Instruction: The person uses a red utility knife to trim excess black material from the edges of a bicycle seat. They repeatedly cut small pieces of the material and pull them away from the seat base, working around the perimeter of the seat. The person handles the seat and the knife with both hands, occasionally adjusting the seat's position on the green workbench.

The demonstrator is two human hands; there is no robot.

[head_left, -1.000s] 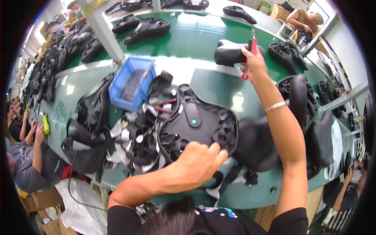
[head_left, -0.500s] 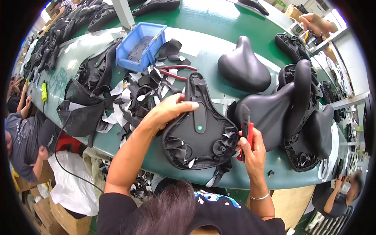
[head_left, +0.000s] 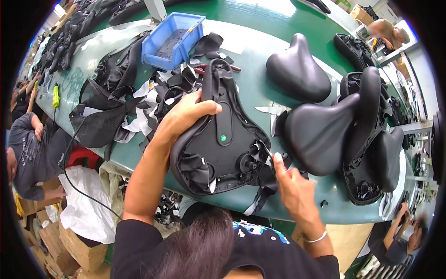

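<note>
A black bicycle saddle lies underside up in front of me, its narrow nose pointing away. My left hand grips its left flank near the nose, thumb laid over the base plate. Gathered cover material folds over the rim at the wide rear end. My right hand is closed around a utility knife; its blade meets the folds on the saddle's right rear edge, and most of its red handle is hidden by my fingers. A dark offcut hangs below that edge.
Finished-looking saddles are piled at right, with another saddle behind. Black and white scraps, a blue bin and red-handled pliers lie at left and beyond. Co-workers sit at both sides; a person's arm shows at left.
The saddle has shifted left and slightly away with my left hand. My right hand has tipped the knife, bringing its raised blade down onto the saddle's right rear edge.
</note>
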